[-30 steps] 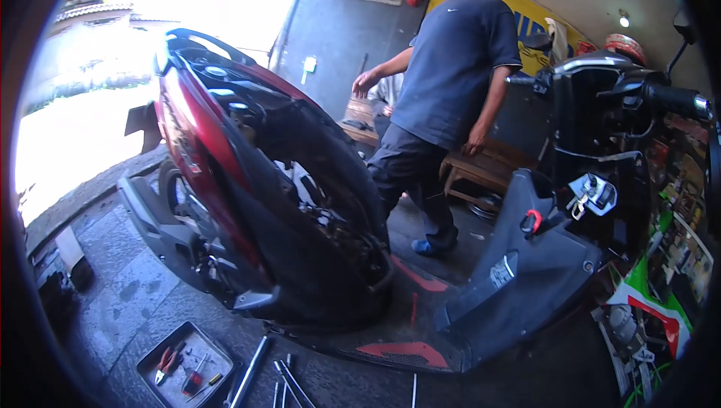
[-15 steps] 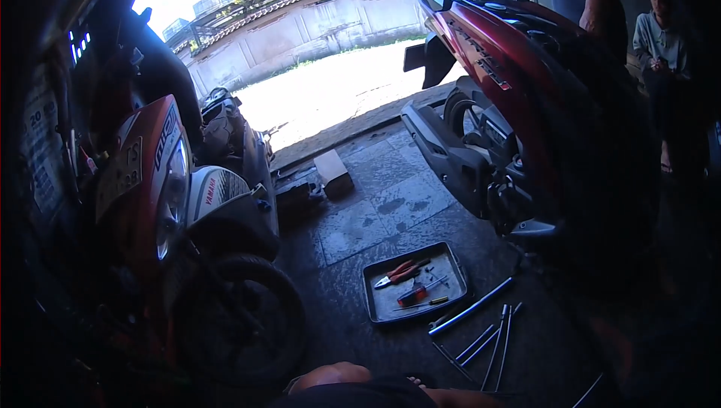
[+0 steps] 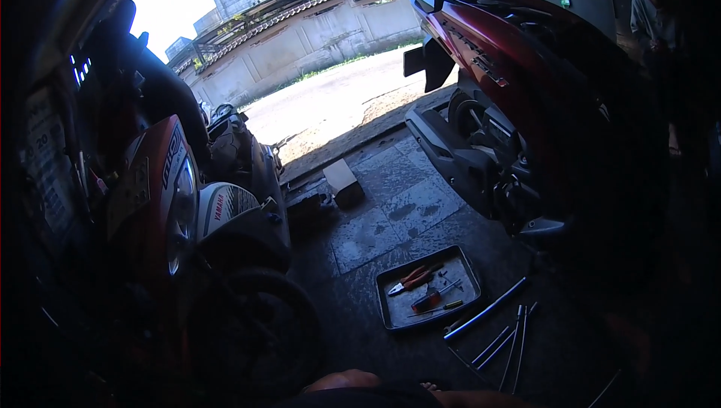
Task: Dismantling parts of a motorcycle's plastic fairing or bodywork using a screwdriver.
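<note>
Neither of my hands is in view. My bare knee (image 3: 344, 380) and a few toes (image 3: 429, 387) show at the lower edge. In front of me a shallow dark tray (image 3: 384, 304) lies on the floor. It holds pliers with red handles (image 3: 414, 277), a screwdriver with a thick red and dark handle (image 3: 426, 302), a thin screwdriver with a yellowish handle (image 3: 452, 305) and some small parts. Right of the tray lie a long shiny metal bar (image 3: 487, 310) and several thin metal rods or wrenches (image 3: 515, 348).
A dark red motorbike (image 3: 518, 48) stands at the right, a red and white one (image 3: 155, 175) at the left. Between them a block (image 3: 342, 180) sits on tiles. Beyond are a bright road and wall (image 3: 315, 44). A person (image 3: 652, 25) is at far right, in shadow.
The view has shifted slightly, so the tray and tools appear further right. A bystander's arm beside the red motorbike is gone from there; a dark figure now shows behind its tail.
</note>
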`<state>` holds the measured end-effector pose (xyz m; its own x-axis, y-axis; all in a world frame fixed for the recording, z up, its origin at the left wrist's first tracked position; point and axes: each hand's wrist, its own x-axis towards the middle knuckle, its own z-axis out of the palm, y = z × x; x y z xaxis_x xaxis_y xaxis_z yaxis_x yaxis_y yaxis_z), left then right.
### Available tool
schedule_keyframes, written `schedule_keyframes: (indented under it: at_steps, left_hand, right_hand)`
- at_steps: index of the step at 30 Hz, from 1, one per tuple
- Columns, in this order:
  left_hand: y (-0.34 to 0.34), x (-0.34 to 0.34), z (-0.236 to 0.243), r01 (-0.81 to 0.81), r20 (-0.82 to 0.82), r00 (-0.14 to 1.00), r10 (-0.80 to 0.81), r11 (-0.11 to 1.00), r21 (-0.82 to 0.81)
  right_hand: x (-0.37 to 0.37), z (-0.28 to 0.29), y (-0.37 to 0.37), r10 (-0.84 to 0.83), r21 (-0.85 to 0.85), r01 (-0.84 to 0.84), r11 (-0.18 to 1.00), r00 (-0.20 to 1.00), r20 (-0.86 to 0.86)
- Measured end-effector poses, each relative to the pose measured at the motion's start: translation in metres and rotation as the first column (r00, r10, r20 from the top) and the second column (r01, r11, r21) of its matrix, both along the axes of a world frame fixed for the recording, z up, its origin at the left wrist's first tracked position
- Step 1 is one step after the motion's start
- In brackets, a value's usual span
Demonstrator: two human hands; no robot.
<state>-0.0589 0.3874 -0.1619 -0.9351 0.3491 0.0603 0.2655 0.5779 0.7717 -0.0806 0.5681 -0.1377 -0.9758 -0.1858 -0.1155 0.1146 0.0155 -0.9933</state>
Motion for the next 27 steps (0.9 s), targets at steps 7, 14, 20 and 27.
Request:
schedule_keyframes:
  at_steps: [7, 14, 20, 27]
  left_hand:
    - [-0.045, -0.021, 0.020, 0.094, -0.064, 0.993, -0.102, 0.989, -0.112]
    - [-0.047, -0.034, 0.029, 0.104, -0.114, 0.986, -0.118, 0.987, -0.122]
    - [-0.035, -0.041, 0.030, 0.108, -0.152, 0.980, -0.125, 0.987, -0.117]
    - [-0.028, -0.050, 0.036, 0.087, -0.207, 0.972, -0.109, 0.990, -0.113]
  right_hand:
    - [0.009, -0.024, -0.036, -0.038, -0.009, 0.037, 0.999, 0.991, -0.125]
    - [0.014, -0.030, -0.039, 0.022, 0.090, -0.001, 0.996, 0.973, -0.229]
    - [0.025, 0.006, -0.058, 0.088, 0.190, -0.031, 0.981, 0.949, -0.304]
    - [0.027, 0.022, -0.068, 0.197, 0.306, -0.076, 0.949, 0.900, -0.389]
